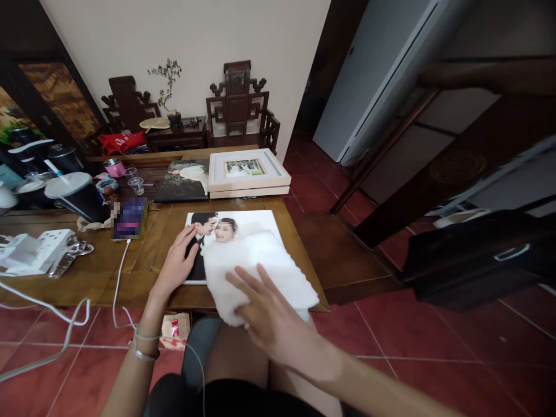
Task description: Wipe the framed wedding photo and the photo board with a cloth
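Near the right end of the table [147,260], in the head view, a photo panel [217,226] is lying flat by the near edge, partly hiding under a white cloth [260,252]. The left hand [179,258] is resting on the panel's left side, fingers extended, grasping nothing. The right hand [260,313] is lying spread over the cloth; whether its thumb is pinching any, I cannot tell. Towards the far right corner, a stack of pale frames [249,174] is sitting just beside a dark picture [185,179]. Light, even pressure should be serving best here, with the left fingers bracing gently and the cloth's overhang gathered in from the near edge, so nothing is dragging.
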A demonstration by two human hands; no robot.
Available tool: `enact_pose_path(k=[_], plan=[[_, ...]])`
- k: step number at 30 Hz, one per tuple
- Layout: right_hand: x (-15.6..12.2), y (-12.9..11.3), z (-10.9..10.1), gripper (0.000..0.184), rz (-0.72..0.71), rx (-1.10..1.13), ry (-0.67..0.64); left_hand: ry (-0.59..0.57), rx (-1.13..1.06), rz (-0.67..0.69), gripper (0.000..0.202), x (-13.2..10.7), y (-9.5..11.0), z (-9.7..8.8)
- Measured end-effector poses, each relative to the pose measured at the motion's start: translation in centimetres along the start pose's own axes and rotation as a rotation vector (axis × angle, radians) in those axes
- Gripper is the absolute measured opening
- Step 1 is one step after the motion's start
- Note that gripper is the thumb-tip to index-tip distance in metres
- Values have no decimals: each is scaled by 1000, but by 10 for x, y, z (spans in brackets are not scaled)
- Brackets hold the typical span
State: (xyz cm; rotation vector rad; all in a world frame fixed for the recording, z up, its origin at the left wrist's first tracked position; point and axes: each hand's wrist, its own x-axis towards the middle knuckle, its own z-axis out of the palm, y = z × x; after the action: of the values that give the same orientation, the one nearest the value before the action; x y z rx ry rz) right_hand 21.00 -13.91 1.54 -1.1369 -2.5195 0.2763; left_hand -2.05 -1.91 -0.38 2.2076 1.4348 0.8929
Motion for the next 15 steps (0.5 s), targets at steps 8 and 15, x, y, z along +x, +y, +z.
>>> enact_pose_path(k=[8,15], plan=[[40,42,-33,36,262,-137,-8,-2,-9,14,47,0,-5,3],[108,29,-27,34,252,-193,-85,138,-173,2,48,-2,5,-3]])
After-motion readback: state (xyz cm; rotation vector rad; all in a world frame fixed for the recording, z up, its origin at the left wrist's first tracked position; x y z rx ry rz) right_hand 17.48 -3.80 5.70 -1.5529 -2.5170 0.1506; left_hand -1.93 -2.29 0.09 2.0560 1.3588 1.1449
